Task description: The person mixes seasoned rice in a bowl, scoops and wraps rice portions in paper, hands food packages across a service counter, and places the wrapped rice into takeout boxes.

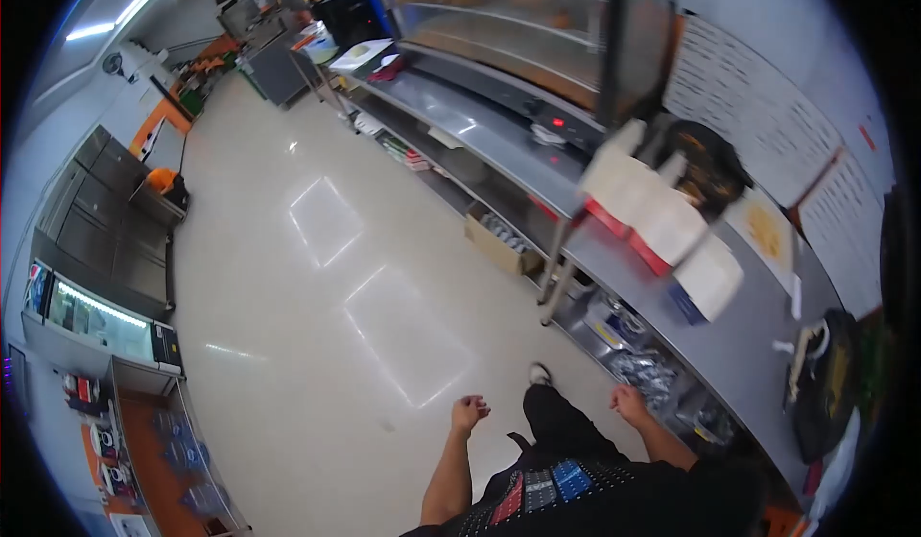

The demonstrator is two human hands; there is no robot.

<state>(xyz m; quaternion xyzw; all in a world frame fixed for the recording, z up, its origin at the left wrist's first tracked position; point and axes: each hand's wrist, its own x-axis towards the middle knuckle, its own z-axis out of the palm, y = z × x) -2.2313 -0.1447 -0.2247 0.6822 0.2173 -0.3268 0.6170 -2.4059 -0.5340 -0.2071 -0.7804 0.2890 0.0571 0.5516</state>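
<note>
My left hand point(470, 413) hangs over the pale floor point(288, 374) in front of my body, its fingers loosely bent and a little apart, with nothing visible in it. My right hand point(630, 405) is beside the steel table's lower shelf, where clear plastic-wrapped items point(645, 376) lie. Its fingers are also loosely curled, and I see nothing held. Above that hand, open paper food boxes point(648, 209) in white, red and blue stand on the steel table point(672, 340).
A glass display warmer point(499, 19) stands along the right-hand counter. A cardboard box point(501, 239) sits under it. Black bags point(823, 383) lie at the table's far right. On the left are steel fridges point(106, 211), a lit glass cabinet point(101, 321) and a brown-topped shelf point(153, 441).
</note>
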